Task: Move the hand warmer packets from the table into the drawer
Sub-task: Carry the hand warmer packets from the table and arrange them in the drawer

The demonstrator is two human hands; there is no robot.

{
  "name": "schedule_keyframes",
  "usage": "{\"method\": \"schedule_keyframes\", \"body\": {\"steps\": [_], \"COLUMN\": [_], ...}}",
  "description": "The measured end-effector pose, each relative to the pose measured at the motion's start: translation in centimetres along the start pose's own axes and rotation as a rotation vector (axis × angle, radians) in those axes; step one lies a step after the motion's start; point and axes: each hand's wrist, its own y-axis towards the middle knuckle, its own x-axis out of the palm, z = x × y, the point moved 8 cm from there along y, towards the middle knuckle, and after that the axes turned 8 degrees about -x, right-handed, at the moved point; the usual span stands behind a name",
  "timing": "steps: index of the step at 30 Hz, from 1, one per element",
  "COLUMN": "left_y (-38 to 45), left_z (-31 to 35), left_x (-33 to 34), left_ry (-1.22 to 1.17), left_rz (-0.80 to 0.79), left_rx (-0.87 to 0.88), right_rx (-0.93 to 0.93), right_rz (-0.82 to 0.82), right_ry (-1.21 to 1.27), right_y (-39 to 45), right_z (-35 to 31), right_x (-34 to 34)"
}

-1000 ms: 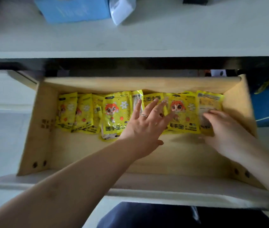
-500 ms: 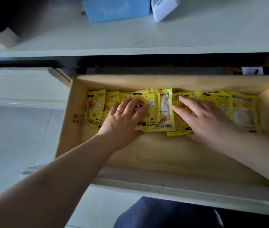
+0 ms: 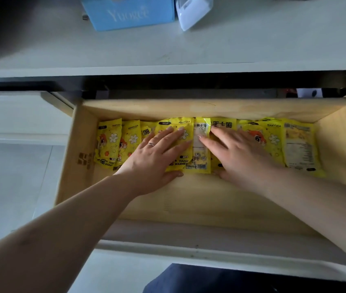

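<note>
Several yellow hand warmer packets [image 3: 298,144] lie in an overlapping row along the back of the open wooden drawer [image 3: 199,199]. My left hand [image 3: 157,153] rests flat on the packets left of the row's middle, fingers spread, a ring on one finger. My right hand [image 3: 237,153] lies flat on the packets just right of the middle, fingers pointing up and left, touching a packet turned back side up [image 3: 200,161]. Neither hand grips a packet. The packets under both palms are partly hidden.
The white table top [image 3: 252,45] lies beyond the drawer, with a blue box [image 3: 129,13] and a white object [image 3: 193,11] at its far edge. The drawer's front half is bare wood. A pale floor [image 3: 9,187] lies to the left.
Both hands have slid along the row toward its middle and now lie close together. The view has shifted, so the drawer sits further right in the frame.
</note>
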Motion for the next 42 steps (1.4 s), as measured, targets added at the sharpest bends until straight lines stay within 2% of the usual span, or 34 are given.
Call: {"method": "schedule_keyframes", "body": {"steps": [5, 11, 13, 17, 20, 23, 24, 28, 34, 42], "left_y": [0.4, 0.8, 0.7, -1.2, -3.7, -6.8, -7.7, -10.6, -15.8, -26.0], "left_z": [-0.4, -0.4, -0.1, 1.6, 2.2, 2.6, 2.9, 3.0, 2.2, 0.7], "left_x": [0.7, 0.4, 0.4, -0.4, -2.9, -6.3, -7.7, -15.7, -27.9, -44.1], "left_ry": [-0.142, -0.153, -0.11, -0.09, -0.357, -0.977, -1.125, -1.318, -1.439, -1.419], "left_rz": [0.013, 0.048, -0.004, -0.175, -0.351, -0.453, -0.429, -0.29, -0.082, 0.224], "left_rx": [-0.041, -0.087, -0.121, -0.247, -0.472, -0.861, -0.939, -1.065, -1.15, -1.146], "right_rx": [0.003, 0.001, -0.001, 0.0, 0.024, 0.089, 0.111, 0.158, 0.11, -0.124], "right_rz": [-0.012, 0.002, -0.017, -0.16, -0.224, -0.231, -0.229, -0.183, -0.086, -0.049], "right_ry": [0.04, 0.044, 0.052, 0.115, 0.168, 0.283, 0.322, 0.517, 0.707, 0.822], "right_y": [0.2, 0.5, 0.6, -0.7, -2.8, -5.3, -6.1, -8.7, -11.3, -14.1], "right_z": [0.1, 0.4, 0.4, -0.1, -1.0, -2.0, -2.4, -4.7, -10.5, -21.9], "right_x": [0.1, 0.2, 0.1, -1.0, -3.8, -7.9, -9.2, -15.4, -26.7, -42.2]}}
